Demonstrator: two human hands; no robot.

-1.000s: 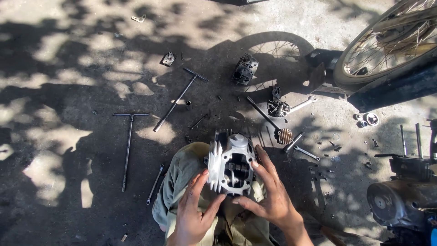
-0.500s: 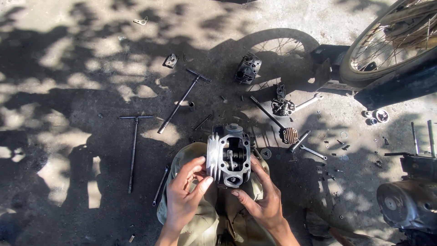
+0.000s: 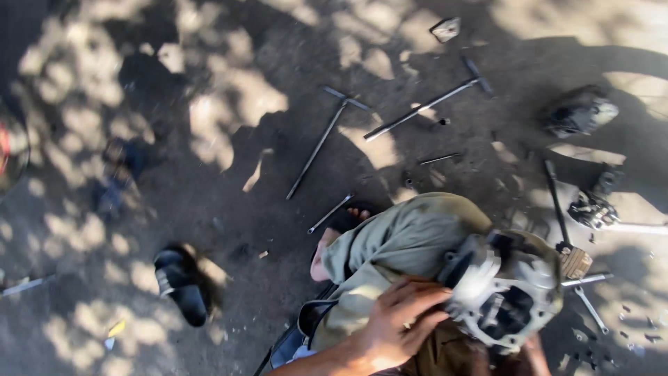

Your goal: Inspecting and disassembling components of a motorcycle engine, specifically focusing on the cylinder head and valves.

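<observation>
I hold a grey finned metal engine cylinder head [image 3: 504, 296] over my knee in olive trousers [image 3: 400, 237]. My left hand [image 3: 398, 322] grips its left side, fingers pressed against the fins. Only a sliver of my right hand [image 3: 534, 350] shows under the part's lower right edge, supporting it; its fingers are hidden. My foot in a dark sandal [image 3: 332, 245] rests on the dirt below the knee.
Two long T-handle wrenches [image 3: 323, 139] [image 3: 426, 110] lie on the dirt ahead. A loose black sandal [image 3: 179, 284] lies at the left. Another engine part [image 3: 577, 111], a small dark assembly [image 3: 593, 207], a wire brush [image 3: 575, 262] and loose bolts sit at the right.
The view has swung left and closer, so the wheel and motorcycle are out of frame. The cylinder head has tilted and now sits lower right, with my left hand wrapped further onto its side.
</observation>
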